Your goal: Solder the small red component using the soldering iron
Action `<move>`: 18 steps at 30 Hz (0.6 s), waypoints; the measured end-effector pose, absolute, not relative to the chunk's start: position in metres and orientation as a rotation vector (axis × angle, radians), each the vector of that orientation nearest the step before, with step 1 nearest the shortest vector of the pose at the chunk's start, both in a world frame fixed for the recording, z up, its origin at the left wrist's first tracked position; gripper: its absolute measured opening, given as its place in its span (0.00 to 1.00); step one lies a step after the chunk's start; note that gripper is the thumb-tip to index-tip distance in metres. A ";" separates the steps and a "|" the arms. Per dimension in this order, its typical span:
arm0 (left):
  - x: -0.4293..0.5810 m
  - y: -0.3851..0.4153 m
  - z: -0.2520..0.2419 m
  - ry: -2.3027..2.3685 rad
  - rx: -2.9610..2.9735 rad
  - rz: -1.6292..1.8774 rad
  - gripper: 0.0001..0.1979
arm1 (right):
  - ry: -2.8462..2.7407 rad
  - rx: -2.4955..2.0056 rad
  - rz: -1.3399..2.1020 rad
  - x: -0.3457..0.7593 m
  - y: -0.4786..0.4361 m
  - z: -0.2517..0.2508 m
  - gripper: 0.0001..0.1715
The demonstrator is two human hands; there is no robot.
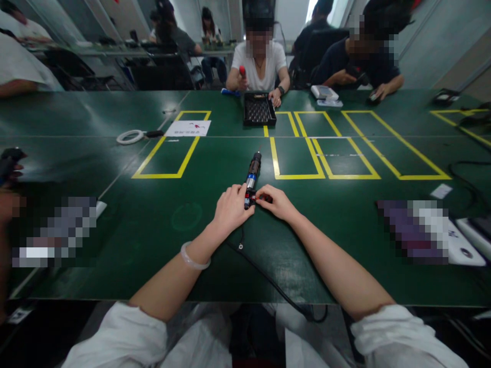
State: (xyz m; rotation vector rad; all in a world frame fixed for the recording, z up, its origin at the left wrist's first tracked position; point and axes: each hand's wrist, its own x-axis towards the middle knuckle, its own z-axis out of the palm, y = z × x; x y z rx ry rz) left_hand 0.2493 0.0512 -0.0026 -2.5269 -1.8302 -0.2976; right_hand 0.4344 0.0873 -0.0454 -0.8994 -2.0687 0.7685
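Observation:
A slim electric screwdriver [252,176] lies on the green table in front of me, its thin tip aimed away from me. Behind its black front it has a blue and silver body, and small red, white and black parts show at the near end. My left hand [233,207] is closed around that near end and holds it. Against the red parts on its right side, my right hand [276,202] pinches with thumb and fingers; what is between them is too small to make out. A black cable [268,278] runs from beneath my hands over the table edge.
Across the table [215,271], a person holds a red-handled tool [242,72] beside a black tray [260,122] of small pieces. A paper card [188,128] and a white cable coil [131,137] lie left. Yellow tape outlines [299,177] mark the surface. Phones lie at both sides.

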 end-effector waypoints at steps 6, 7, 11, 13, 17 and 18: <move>0.251 0.050 -0.005 -1.818 -2.497 -0.305 0.32 | -2.036 -0.905 0.747 0.435 0.086 -0.044 0.05; 0.252 0.050 -0.006 -1.815 -2.494 -0.313 0.33 | -2.039 -0.908 0.746 0.435 0.086 -0.044 0.05; 0.256 0.051 -0.007 -1.832 -2.454 -0.316 0.33 | -2.046 -0.926 0.734 0.433 0.084 -0.041 0.07; 0.258 0.052 -0.007 -1.844 -2.429 -0.302 0.33 | -2.037 -0.943 0.727 0.433 0.082 -0.039 0.08; 0.261 0.054 -0.005 -1.868 -2.392 -0.291 0.32 | -1.976 -0.986 0.804 0.434 0.081 -0.037 0.08; 0.262 0.054 -0.005 -1.873 -2.386 -0.291 0.31 | -1.949 -0.992 0.846 0.434 0.081 -0.037 0.09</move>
